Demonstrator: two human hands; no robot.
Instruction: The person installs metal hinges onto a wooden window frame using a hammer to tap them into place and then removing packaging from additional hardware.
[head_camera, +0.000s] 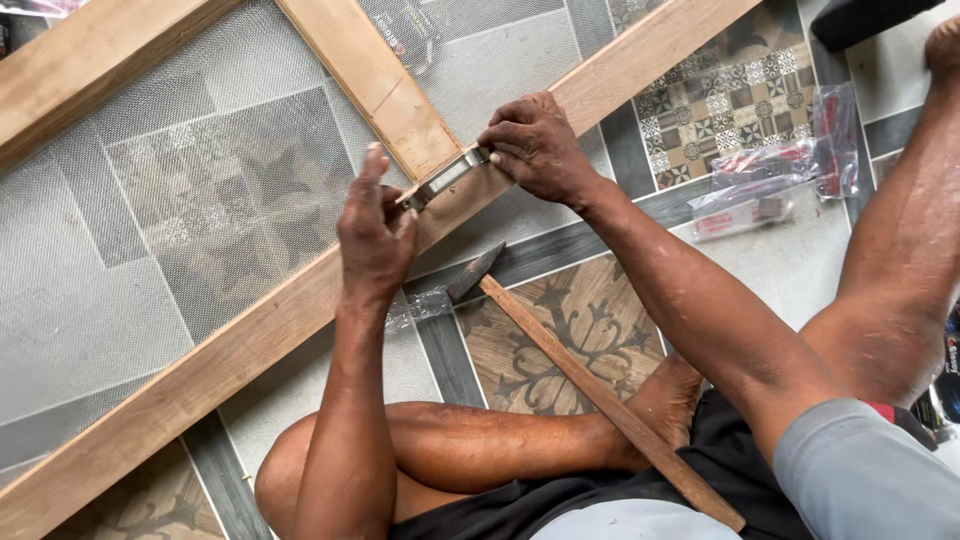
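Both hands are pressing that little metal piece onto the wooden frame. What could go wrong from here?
1. The shiny metal bracket is held only by fingertips of the left hand and right hand, so it might slide off line on the slanted wooden screen frame.
2. The grey mesh lies right beside it and could be dented by a slip.
3. The wooden-handled hammer rests against the leg and could be knocked.

Metal bracket (447, 178) on frame (250, 340), hammer (590, 385) below.

We cannot see the metal bracket's (447, 178) ends under our fingers; beside it, the wooden frame (250, 335) runs off-picture.
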